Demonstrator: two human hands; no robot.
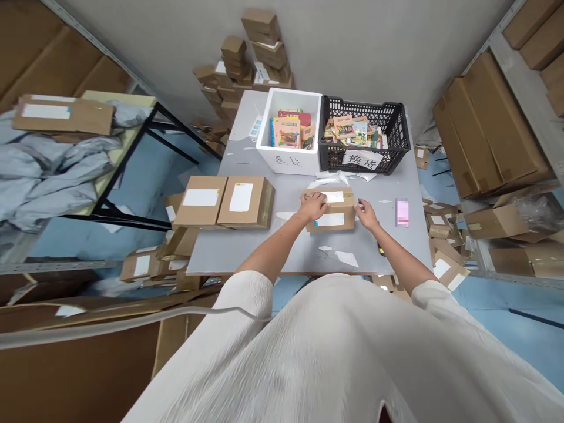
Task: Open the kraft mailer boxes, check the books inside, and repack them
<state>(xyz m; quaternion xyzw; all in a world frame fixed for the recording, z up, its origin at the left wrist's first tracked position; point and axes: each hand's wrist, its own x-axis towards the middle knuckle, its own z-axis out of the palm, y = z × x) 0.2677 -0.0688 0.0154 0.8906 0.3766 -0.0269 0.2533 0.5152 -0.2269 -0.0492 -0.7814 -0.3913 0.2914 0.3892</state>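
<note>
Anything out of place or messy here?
Yes. Torn paper scraps litter the table around the small box, and cardboard boxes lie strewn across the floor on both sides of it.

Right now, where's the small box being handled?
In the head view, the small cardboard box sits mid-table between the left hand and right hand, in front of the white foam bin.
</note>
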